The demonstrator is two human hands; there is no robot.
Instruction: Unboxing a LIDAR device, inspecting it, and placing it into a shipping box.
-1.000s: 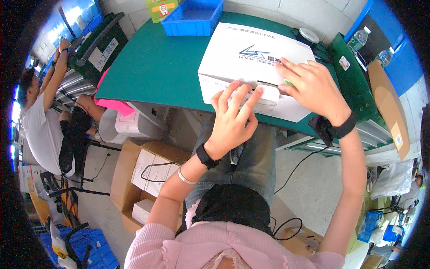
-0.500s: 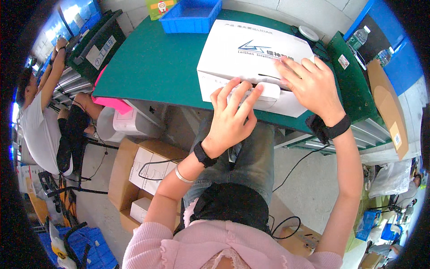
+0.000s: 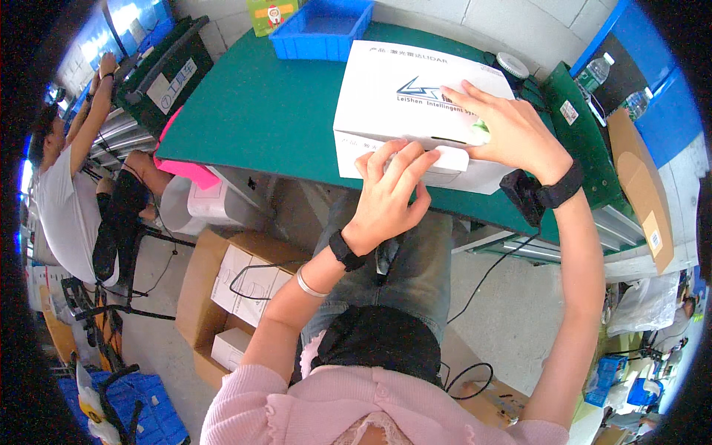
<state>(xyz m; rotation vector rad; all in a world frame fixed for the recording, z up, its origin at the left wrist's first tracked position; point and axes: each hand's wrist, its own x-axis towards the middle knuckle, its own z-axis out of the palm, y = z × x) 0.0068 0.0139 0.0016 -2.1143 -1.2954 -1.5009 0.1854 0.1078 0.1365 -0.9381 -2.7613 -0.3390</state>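
A white cardboard box point(image 3: 404, 119) with a printed lid stands at the table's front edge. My left hand point(image 3: 393, 189) lies against its front face, the bent fingertips touching the front edge and a small white tab point(image 3: 451, 159); the thumb stands apart. Fingers spread, my right hand point(image 3: 515, 133) rests on the right part of the lid, its thumb near the slot above the tab. A small green and white patch point(image 3: 480, 132) shows beside the right palm; I cannot make out what it is. Both hands are open, pressing on the box.
A blue plastic tray point(image 3: 319, 48) and a green box point(image 3: 268, 15) stand at the back of the green table point(image 3: 245, 111). At back right lie a round white item point(image 3: 512, 65) and cables. An open carton point(image 3: 194, 297) with white boxes sits below left. Another person point(image 3: 70, 200) sits far left.
The box has shifted slightly right and toward me. My right hand's fingers have spread and its thumb has moved away from them. My left fingers have drawn closer together at the tab.
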